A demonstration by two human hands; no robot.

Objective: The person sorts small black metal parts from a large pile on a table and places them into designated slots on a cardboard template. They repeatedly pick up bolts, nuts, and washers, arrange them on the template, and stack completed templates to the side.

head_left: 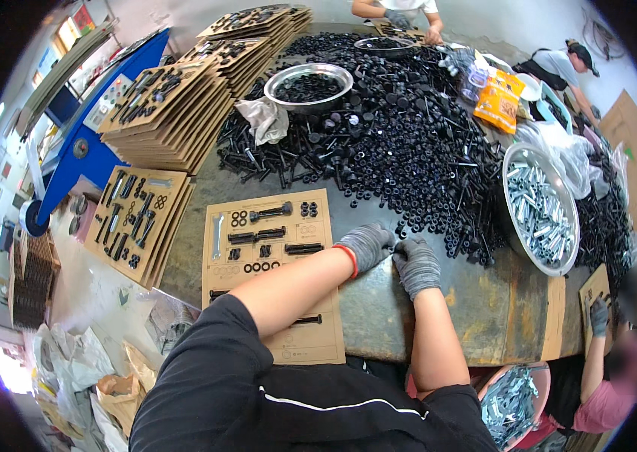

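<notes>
Both my hands wear grey knit gloves and meet at the near edge of a pile of small black nuts [424, 218]. My left hand [370, 247], with a red band at its wrist, has its fingers curled together. Close beside it, my right hand [418, 267] is closed in a pinch. What the fingertips hold is too small to make out. Under my left forearm lies a cardboard board [326, 301] with printed outlines. On it are a silver wrench [217, 238], black bolts [270, 212], washers and nuts. My forearm hides part of its lower half.
Stacked filled boards [175, 124] and another board pile [137, 218] stand left. Black bolts surround a steel bowl [309, 84]. A basin of silver sleeves [537, 211] and an orange packet [499, 102] lie right. Co-workers [401, 11] work opposite and at right.
</notes>
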